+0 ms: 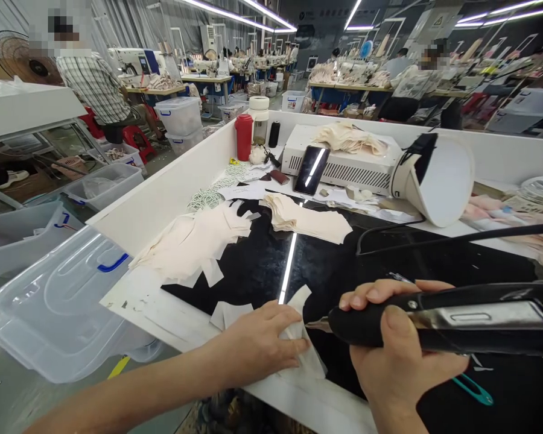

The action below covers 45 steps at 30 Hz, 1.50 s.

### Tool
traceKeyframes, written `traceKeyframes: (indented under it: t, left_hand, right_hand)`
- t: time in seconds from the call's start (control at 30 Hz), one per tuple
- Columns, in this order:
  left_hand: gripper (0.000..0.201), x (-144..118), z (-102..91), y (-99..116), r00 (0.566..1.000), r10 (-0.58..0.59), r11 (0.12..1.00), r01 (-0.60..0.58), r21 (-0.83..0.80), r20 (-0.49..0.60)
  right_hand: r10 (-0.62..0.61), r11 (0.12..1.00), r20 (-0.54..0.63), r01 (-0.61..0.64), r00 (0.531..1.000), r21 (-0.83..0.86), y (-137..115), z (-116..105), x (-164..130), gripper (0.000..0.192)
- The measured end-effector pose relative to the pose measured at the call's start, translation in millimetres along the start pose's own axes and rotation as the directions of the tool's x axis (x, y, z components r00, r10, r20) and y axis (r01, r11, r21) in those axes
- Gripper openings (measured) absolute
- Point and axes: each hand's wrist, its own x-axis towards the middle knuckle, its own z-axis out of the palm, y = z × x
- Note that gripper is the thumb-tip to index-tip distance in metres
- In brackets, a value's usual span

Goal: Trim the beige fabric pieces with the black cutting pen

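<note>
Clasped in the right hand (398,355), fingers wrapped tight round its black handle: a hot cutting tool (438,322), long axis lying level, running rightward out of the fist, metal tip pointing left toward the fabric piece (305,352). Pinned flat just beyond that tip by the left hand (257,343), fingers spread on the cloth, on black worktop (262,265).

Two hands at work: left hand (257,343) flat on one small fabric piece (304,337), right hand (398,355) wrapped around one black heat tool (443,325). Two heaps of cream fabric pieces on the black mat, one at left (194,241), one at centre (308,220). One red flask (244,137). One phone (312,170). One white machine box (344,163). One white lamp (437,178). One teal thread snip (473,389).
</note>
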Motion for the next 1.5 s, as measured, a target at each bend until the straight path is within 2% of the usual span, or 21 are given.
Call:
traceKeyframes:
  t: [0.17,0.3,0.33,0.4,0.53,0.67,0.8,1.0,1.23,1.5]
  left_hand:
    - [0.032,-1,6.9,10,0.999,-0.031,0.998,0.03,0.047,0.028]
    - [0.06,-5,8.4,33,0.997,-0.075,0.992,0.071,0.103,0.035]
    - [0.062,-5,6.6,36,0.997,-0.071,0.991,0.067,0.112,0.025]
    - [0.054,-2,0.7,37,0.999,-0.039,0.992,0.038,0.118,0.007]
    - [0.025,13,-11.2,11,0.998,0.05,0.998,-0.051,0.03,0.03]
    - [0.023,29,-13.1,-24,0.98,0.182,0.981,-0.176,-0.086,0.077]
    - [0.024,32,-11.4,-41,0.97,0.218,0.97,-0.203,-0.137,0.109]
    - [0.026,25,-16.7,-49,0.971,0.223,0.972,-0.214,-0.094,0.088]
    - [0.025,24,-31.4,-51,0.942,0.261,0.965,-0.251,-0.074,0.211]
    - [0.029,23,-34.2,-52,0.927,0.277,0.96,-0.275,-0.044,0.252]
  right_hand:
    - [0.001,0.999,0.004,-0.001,1.0,-0.032,1,1,-2,0.038]
    - [0.046,0.998,0.03,-0.044,0.998,-0.047,-6,-5,-6,0.036]
    - [0.053,0.998,0.045,-0.051,0.998,-0.047,-8,-7,-7,0.035]
    - [0.046,0.998,0.062,-0.043,0.997,-0.05,-11,-12,-9,0.032]
    - [0.026,0.999,0.059,-0.024,0.998,-0.041,-12,-17,-10,0.033]
    - [0.018,0.998,0.085,-0.013,0.996,-0.063,-10,-19,-11,0.027]
    - [0.0,0.998,0.105,0.006,0.994,-0.055,-8,-20,-13,0.031]
    - [0.001,0.999,0.091,0.002,0.996,-0.038,-8,-19,-15,0.034]
    - [0.012,1.0,0.062,-0.011,0.998,-0.015,-6,-12,-16,0.036]
    - [-0.054,0.996,0.034,0.056,0.998,-0.065,-5,-8,-17,0.037]
